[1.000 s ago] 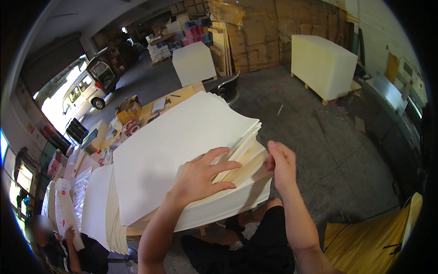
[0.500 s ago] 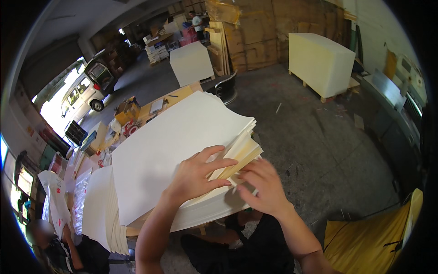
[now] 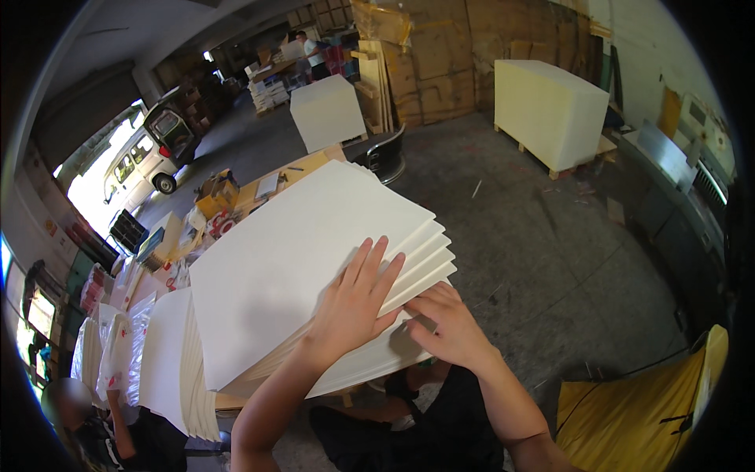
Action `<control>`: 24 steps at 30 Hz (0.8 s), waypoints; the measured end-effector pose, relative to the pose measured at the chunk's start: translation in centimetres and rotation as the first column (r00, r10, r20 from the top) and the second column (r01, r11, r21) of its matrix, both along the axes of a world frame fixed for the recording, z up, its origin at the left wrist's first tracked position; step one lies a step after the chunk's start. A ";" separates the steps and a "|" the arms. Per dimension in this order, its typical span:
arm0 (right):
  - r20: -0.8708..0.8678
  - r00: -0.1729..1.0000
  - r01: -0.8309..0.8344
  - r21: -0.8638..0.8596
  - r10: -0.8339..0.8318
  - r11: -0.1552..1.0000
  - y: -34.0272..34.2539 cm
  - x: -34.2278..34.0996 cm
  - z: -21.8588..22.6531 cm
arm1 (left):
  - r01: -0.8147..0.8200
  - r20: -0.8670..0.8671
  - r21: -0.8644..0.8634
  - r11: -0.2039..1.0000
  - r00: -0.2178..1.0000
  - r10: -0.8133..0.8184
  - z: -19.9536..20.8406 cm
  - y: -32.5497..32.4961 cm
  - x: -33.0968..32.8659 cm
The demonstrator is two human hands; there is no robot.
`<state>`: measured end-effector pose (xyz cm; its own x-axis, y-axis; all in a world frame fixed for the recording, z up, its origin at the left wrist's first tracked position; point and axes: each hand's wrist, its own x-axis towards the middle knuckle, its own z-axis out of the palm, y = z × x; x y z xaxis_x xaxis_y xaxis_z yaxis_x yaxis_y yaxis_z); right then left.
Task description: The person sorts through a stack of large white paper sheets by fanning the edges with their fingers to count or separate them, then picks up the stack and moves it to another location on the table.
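Observation:
A thick stack of large white paper sheets [image 3: 271, 259] covers the near part of the table, its right-hand edge fanned into several steps. My left hand [image 3: 354, 303] lies open and flat on top near that edge, fingers spread and pointing away from me. Just to its right, my right hand [image 3: 448, 326] is against the near right edge of the fanned sheets. Its fingers are bent and the thumb stands apart, with no sheet visible between them. Below both hands, the lower sheets [image 3: 366, 362] of the stack jut out toward me.
Another pile of white sheets [image 3: 169, 362] stands on the left, near a seated person [image 3: 118, 433] handling plastic-wrapped packs. Beyond my stack are a yellow box [image 3: 218, 191] and a black chair [image 3: 385, 156]. White wrapped pallets [image 3: 550, 114] stand farther back. Yellow cloth [image 3: 637, 409] is at lower right.
The bent-up corner of the upper sheets has come down and now lies in fanned steps. My left hand has flattened and moved slightly right and away. My right hand stays by the edge.

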<state>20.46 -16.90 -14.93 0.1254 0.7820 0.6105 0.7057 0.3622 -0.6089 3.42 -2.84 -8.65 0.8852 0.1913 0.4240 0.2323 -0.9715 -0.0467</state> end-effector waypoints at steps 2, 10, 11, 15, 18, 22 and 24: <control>-0.066 0.989 0.138 0.024 -0.136 0.990 -0.8 1.0 -0.6 | 0.007 0.008 -0.002 1.000 1.000 -0.007 -0.4 0.1 -0.3; 0.268 0.920 0.376 -0.386 -0.287 0.843 -1.9 5.0 2.3 | -0.011 0.007 -0.059 0.998 1.000 0.011 -0.2 0.3 -0.9; 0.247 0.926 0.350 -0.288 -0.284 0.891 -1.4 5.0 2.9 | -0.018 0.001 -0.067 0.998 1.000 0.018 0.0 0.5 -1.1; 0.064 0.945 0.326 -0.123 -0.320 0.938 1.2 2.2 5.1 | -0.004 -0.010 -0.208 0.978 1.000 0.002 1.8 1.6 -1.2; -0.798 0.584 -0.012 -0.188 -0.146 0.982 2.7 3.0 2.2 | 0.041 -0.066 -0.156 0.987 0.996 -0.052 2.5 1.4 -0.5; -0.624 0.754 0.139 -0.156 -0.206 0.978 3.5 2.6 1.9 | 0.038 -0.110 -0.212 0.976 0.992 -0.063 3.2 1.6 -0.8; -0.700 0.686 0.078 -0.202 -0.200 0.976 3.1 2.3 2.4 | 0.014 -0.145 -0.291 0.957 0.988 -0.059 3.6 1.6 -1.0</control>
<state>22.80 -13.78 -12.53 0.5888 0.7898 0.1721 0.0712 0.1615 -0.9843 2.46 -1.26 -5.09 0.9431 0.2517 0.2173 0.2082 -0.9565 0.2046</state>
